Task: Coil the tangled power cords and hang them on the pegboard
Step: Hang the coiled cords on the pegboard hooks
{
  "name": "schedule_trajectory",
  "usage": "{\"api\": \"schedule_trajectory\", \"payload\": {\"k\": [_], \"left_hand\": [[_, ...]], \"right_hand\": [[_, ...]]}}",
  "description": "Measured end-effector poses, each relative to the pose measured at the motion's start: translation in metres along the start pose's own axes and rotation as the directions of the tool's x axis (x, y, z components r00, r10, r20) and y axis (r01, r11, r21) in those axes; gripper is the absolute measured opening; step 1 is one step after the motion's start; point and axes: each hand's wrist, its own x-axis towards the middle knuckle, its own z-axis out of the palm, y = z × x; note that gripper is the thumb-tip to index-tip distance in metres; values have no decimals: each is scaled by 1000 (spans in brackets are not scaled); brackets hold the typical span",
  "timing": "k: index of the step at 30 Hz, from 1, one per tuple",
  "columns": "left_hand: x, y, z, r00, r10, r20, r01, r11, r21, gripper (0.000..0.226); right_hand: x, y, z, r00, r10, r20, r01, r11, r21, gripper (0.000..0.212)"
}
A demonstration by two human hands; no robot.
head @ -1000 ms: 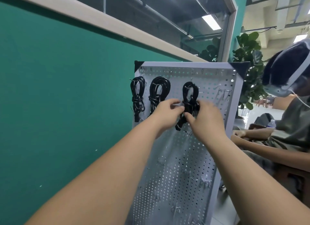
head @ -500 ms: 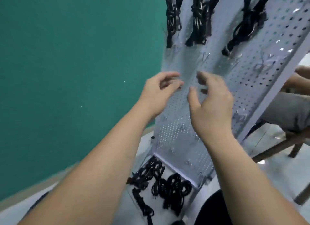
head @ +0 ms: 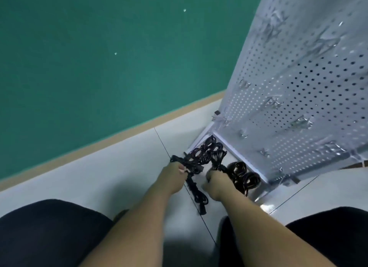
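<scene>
A heap of tangled black power cords [head: 207, 153] lies on the white floor at the foot of the grey pegboard [head: 310, 83]. My left hand [head: 175, 177] grips a strand at the heap's left side. My right hand [head: 217, 184] grips another black strand at the heap's middle. A loose cord end with a plug [head: 199, 199] trails toward me between my hands. A coiled bundle [head: 244, 174] sits just right of my right hand. The pegboard's top, where cords hang, is out of view.
The pegboard leans up to the right with small metal hooks [head: 300, 121] on it. A green wall [head: 99, 57] with a tan baseboard runs along the left. My dark-clad knees [head: 49, 231] fill the lower corners.
My view swung down from the pegboard to the floor. Both hands left the hung cord, dropped to the heap and took hold of strands.
</scene>
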Motion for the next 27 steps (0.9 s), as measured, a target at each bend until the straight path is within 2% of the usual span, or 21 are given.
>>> {"api": "schedule_trajectory", "payload": {"k": [3,6,9,14,17,19,20,23,25,27], "left_hand": [[18,-22,11,997,-52,59,51,998,26,38],[36,-39,21,990,-111,91,112,994,-4,39],[50,-57,31,979,-164,117,166,986,-3,40],[71,-79,51,969,-205,138,202,979,36,39],[79,-83,59,966,-211,149,203,977,70,36],[82,-86,62,964,-222,145,214,975,65,36],[83,-88,64,964,-229,137,219,972,80,36],[82,-87,65,960,-246,136,237,968,81,40],[79,-82,63,960,-245,138,242,970,36,41],[76,-75,61,967,-231,106,236,971,-33,45]], "right_hand": [[26,10,38,987,20,158,-15,999,-31,55],[48,17,62,981,27,193,-28,1000,2,70],[70,24,79,989,34,145,-43,998,56,77],[103,24,99,989,42,143,-51,997,58,64],[118,20,101,979,56,196,-39,995,-93,67],[123,24,105,977,50,208,-26,993,-115,73],[124,27,109,977,41,208,-22,995,-92,71],[115,35,111,977,5,212,-1,1000,-20,46],[110,39,108,986,-29,167,3,988,151,40],[105,38,98,993,-54,105,11,928,371,43]]}}
